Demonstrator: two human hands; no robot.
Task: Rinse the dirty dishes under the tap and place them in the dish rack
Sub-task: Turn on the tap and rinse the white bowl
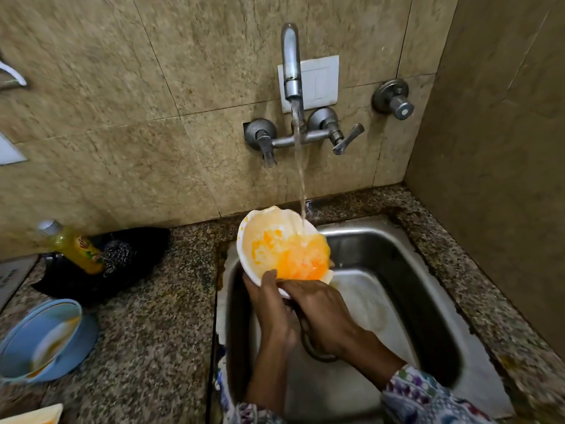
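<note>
We hold a white bowl, smeared with orange residue, tilted over the steel sink with the tap's stream of water falling into its far side. Our left hand grips the near rim with the thumb inside, and our right hand curls round the same rim just beside it. On the granite worktop to the left sit a blue bowl streaked with orange and a yellow bottle on a dark cloth.
</note>
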